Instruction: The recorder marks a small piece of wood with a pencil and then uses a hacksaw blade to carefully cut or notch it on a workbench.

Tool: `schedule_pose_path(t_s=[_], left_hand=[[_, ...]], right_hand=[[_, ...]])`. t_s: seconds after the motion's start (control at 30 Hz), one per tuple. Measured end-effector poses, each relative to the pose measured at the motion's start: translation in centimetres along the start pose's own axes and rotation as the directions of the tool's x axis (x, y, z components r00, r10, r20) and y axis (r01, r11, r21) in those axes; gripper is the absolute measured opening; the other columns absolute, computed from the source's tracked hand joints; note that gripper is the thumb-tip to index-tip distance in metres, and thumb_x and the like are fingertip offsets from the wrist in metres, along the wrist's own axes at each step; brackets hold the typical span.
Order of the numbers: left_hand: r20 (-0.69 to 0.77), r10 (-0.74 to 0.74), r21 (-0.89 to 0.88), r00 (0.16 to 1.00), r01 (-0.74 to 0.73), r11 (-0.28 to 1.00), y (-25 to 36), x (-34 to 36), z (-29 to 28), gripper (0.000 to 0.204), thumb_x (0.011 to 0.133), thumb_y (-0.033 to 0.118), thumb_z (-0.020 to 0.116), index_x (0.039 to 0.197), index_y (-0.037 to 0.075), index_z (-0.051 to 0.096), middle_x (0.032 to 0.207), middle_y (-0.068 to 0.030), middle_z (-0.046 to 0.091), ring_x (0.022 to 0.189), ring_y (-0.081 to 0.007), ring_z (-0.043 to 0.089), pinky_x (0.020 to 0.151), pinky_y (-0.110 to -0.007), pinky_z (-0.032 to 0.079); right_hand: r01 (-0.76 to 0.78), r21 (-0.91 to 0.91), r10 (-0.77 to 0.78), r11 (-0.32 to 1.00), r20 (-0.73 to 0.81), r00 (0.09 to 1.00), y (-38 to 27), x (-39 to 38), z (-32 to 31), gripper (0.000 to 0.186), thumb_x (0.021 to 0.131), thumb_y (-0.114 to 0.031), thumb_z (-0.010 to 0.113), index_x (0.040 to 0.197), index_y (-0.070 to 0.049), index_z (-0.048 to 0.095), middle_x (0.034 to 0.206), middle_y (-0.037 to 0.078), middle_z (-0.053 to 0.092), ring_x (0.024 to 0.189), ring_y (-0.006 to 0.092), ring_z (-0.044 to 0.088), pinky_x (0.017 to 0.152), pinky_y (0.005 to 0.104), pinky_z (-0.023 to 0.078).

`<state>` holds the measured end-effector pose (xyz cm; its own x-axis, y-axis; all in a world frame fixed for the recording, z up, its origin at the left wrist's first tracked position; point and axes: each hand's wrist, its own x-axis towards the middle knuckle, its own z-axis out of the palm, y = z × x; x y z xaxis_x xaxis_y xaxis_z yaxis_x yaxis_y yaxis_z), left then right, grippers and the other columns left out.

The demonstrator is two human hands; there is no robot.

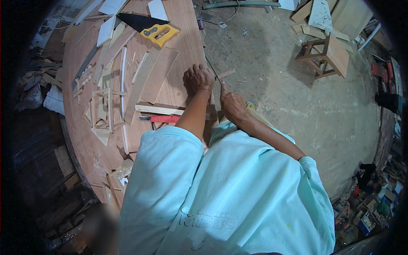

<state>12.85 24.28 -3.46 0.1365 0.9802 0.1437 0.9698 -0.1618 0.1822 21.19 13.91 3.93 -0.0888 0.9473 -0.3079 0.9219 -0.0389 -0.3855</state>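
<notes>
Brown wooden tabletop (187, 34), centre-left, supports left hand (200, 78) (grip unclear); right hand (233, 106) clasps slim dark tool (216, 75), probably trimming, next needing steadiness.

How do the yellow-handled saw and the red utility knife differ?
The saw is plainly larger than the knife. The saw's blade is broad and black; the knife's is short and narrow. The saw lies farther from the body, while the knife is beside the left forearm. Both lie on the table, their blades pointing left.
</notes>
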Motion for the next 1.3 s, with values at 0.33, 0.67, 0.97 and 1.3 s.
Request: schedule_pose_path(t_s=[0.33, 0.67, 0.97, 1.3], left_hand=[[0.015, -0.007, 0.012, 1.000, 0.007, 1.000, -0.1, 0.3, -0.7, 0.023, 0.073, 0.023, 0.041, 0.077, 0.004, 0.053, 0.085, -0.0125, 0.050, 0.084, -0.0275, 0.046, 0.074, -0.039, 0.034], [0.035, 0.045, -0.035, 0.998, -0.043, 0.998, 0.1, -0.1, -1.3, 0.027, 0.069, 0.029, 0.046, 0.080, 0.005, 0.053, 0.086, -0.0120, 0.049, 0.086, -0.0280, 0.046, 0.074, -0.039, 0.036], [-0.032, -0.003, 0.054, 0.999, 0.005, 0.999, -0.4, 0.4, 0.4, 0.022, 0.068, 0.023, 0.044, 0.074, 0.005, 0.055, 0.083, -0.0117, 0.052, 0.081, -0.0267, 0.048, 0.071, -0.039, 0.036], [0.011, -0.020, 0.045, 1.000, 0.020, 0.999, 0.3, -0.3, -1.7, 0.025, 0.074, 0.025, 0.038, 0.077, 0.005, 0.054, 0.087, -0.0124, 0.051, 0.086, -0.0269, 0.046, 0.075, -0.038, 0.035]], right_hand=[[0.008, -0.104, -0.005, 0.995, 0.022, 1.000, -1.0, 0.9, -0.5, 0.052, 0.063, -0.005, 0.050, 0.107, 0.016, 0.032, 0.065, 0.017, 0.056, 0.060, 0.0257, 0.058, 0.049, 0.0306, 0.046], [0.117, -0.094, -0.142, 0.989, -0.351, 0.925, 1.0, 5.8, 3.6, 0.041, 0.069, -0.010, 0.045, 0.103, 0.011, 0.041, 0.067, 0.020, 0.055, 0.055, 0.0279, 0.057, 0.049, 0.0333, 0.046], [0.053, 0.062, -0.042, 0.997, -0.170, 0.985, 1.7, 3.0, 0.9, 0.054, 0.069, -0.002, 0.036, 0.118, 0.009, 0.016, 0.066, 0.025, 0.051, 0.058, 0.0367, 0.052, 0.052, 0.0439, 0.042], [-0.059, 0.194, 0.108, 0.979, -0.256, 0.960, 4.4, 1.6, 0.6, 0.038, 0.071, -0.004, 0.038, 0.104, 0.015, 0.034, 0.062, 0.024, 0.053, 0.057, 0.0343, 0.054, 0.051, 0.0413, 0.043]])
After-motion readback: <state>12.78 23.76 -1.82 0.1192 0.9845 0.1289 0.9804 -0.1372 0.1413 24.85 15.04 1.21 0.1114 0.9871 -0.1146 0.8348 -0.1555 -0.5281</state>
